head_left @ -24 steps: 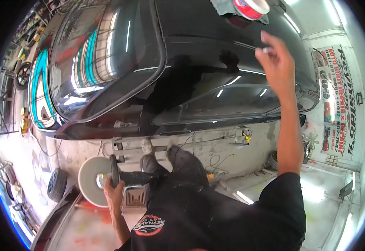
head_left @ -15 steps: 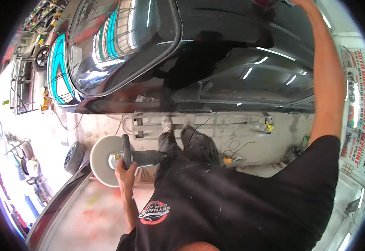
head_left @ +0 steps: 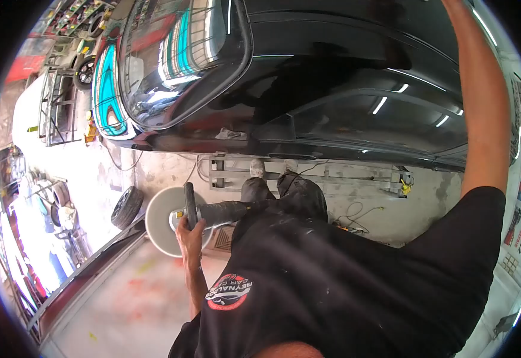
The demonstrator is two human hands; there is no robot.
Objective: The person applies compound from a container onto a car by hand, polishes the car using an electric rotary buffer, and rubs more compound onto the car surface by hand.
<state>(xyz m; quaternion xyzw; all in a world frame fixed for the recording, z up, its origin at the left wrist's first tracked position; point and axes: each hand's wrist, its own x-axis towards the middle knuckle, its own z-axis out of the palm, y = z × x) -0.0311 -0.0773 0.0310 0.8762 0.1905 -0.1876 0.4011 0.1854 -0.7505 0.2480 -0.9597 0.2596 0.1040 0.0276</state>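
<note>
Black shirt (head_left: 356,274) nearest; at its left, the left hand (head_left: 190,240) was clamped on the handle (head_left: 189,200) of a polisher (head_left: 226,212), seemingly holding the pad (head_left: 158,230) off the paint. Right arm (head_left: 486,101) stretched forward, apparently for reach; the right hand was out of view, its grip untellable. Beyond stood a glossy car (head_left: 356,71).

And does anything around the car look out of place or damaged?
A crumpled whitish scrap, maybe cloth, sits on the glossy black car, looking left behind. Red smears blotch the pale surface below the polisher, perhaps stray paint. No clear damage shows.
</note>
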